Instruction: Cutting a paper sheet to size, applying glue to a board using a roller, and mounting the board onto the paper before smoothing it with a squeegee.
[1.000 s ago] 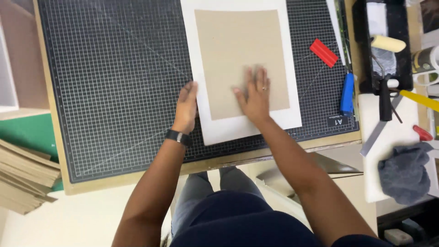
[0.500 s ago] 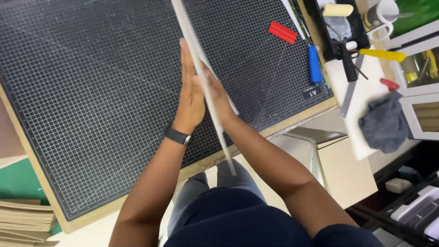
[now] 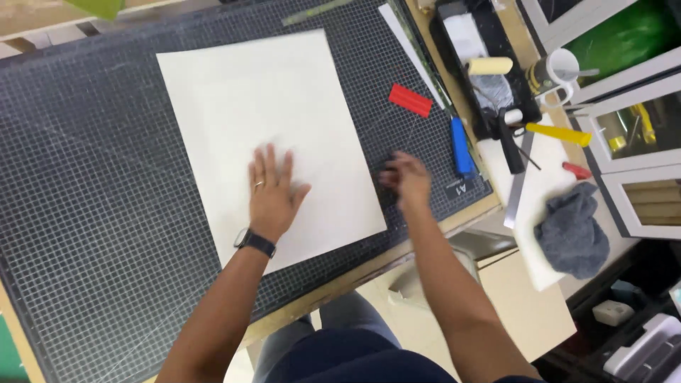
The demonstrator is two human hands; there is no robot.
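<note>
Gridded cutting mat (image 3: 92, 213) under white sheet (image 3: 262, 106), red block (image 3: 410, 100), blue handle (image 3: 461, 145).

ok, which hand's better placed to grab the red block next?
Likely the right hand: it hovers off the white sheet, nearer the red block, with bare mat between. The left hand lies flat on the sheet, farther away.

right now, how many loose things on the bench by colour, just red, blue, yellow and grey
red: 2, a ridged red block on the cutting mat and a small red piece
blue: 1, a blue-handled tool
yellow: 1, a yellow handle
grey: 1, a grey cloth
total: 5
</note>
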